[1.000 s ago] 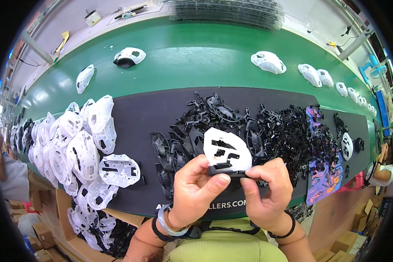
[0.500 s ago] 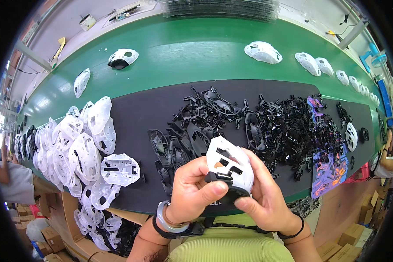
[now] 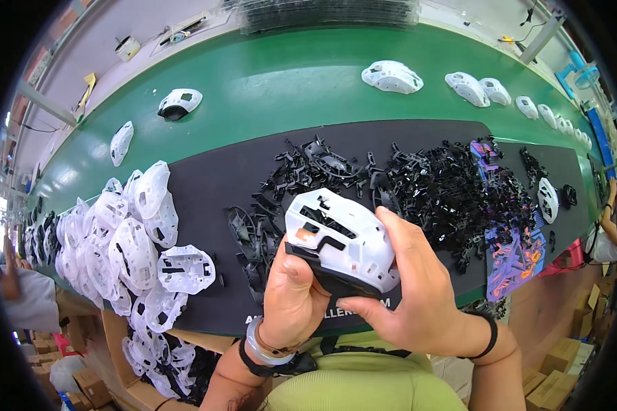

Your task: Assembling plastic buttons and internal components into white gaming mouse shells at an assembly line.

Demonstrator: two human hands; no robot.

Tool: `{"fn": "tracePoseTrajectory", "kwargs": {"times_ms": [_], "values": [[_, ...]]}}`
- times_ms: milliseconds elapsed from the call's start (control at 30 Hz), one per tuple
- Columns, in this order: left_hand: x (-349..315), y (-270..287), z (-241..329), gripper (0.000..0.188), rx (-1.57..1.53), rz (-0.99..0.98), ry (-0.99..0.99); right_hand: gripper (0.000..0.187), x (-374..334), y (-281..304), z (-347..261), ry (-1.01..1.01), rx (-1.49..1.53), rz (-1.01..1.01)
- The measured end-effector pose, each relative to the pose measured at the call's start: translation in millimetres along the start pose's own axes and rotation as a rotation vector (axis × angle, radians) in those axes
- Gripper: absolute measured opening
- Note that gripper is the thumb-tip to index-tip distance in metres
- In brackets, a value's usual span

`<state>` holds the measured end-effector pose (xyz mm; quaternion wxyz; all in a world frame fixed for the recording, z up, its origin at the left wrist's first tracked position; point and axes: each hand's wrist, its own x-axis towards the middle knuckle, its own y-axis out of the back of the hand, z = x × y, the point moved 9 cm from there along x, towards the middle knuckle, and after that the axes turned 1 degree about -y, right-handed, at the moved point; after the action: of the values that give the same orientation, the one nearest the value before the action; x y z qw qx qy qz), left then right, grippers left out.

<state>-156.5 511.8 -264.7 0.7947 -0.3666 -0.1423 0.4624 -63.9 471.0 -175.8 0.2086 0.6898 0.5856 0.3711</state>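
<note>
Above the near edge of a black mat (image 3: 202, 178), both hands hold a white plastic shell (image 3: 353, 236) with cutouts and a black part along its lower edge. My left hand (image 3: 291, 294) grips its left end, thumb on the black edge. Fingers of my right hand (image 3: 418, 288) wrap round its right end, with the thumb underneath. Small black plastic clips (image 3: 435, 198) are heaped beyond and to the right of the shell. Larger black curved pieces (image 3: 253, 240) lie just left of it.
White shells (image 3: 130, 250) are piled at the left, with more in a cardboard box (image 3: 120, 346) below. Several shells (image 3: 393, 77) are spread along the green surface (image 3: 274, 89). A purple-orange printed sheet (image 3: 514, 264) lies right. Other people appear at both sides.
The shell has turned from standing steeply to lying sideways, showing its long top. My right hand has shifted to its right end. The view has shifted slightly.
</note>
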Motion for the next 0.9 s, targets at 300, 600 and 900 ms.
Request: {"fn": "tracePoseTrajectory", "kwargs": {"times_ms": [300, 600, 900], "values": [[9.8, -18.9, 6.8, 0.057, -0.36, -0.085, 0.198, 0.086, 20.9, 4.4, -12.9, 0.003, -0.071, -0.06], [-9.0, -4.6, 39.5, 0.045, -0.609, -0.021, 0.361, 0.089, 10.5, -13.6, -46.3, 0.177, 0.113, -0.223], [19.8, 17.8, 142.2, 0.032, 0.197, 0.232, -0.119, 0.049, -20.5, 9.4, 14.4, 0.12, 0.146, -0.467]]}}
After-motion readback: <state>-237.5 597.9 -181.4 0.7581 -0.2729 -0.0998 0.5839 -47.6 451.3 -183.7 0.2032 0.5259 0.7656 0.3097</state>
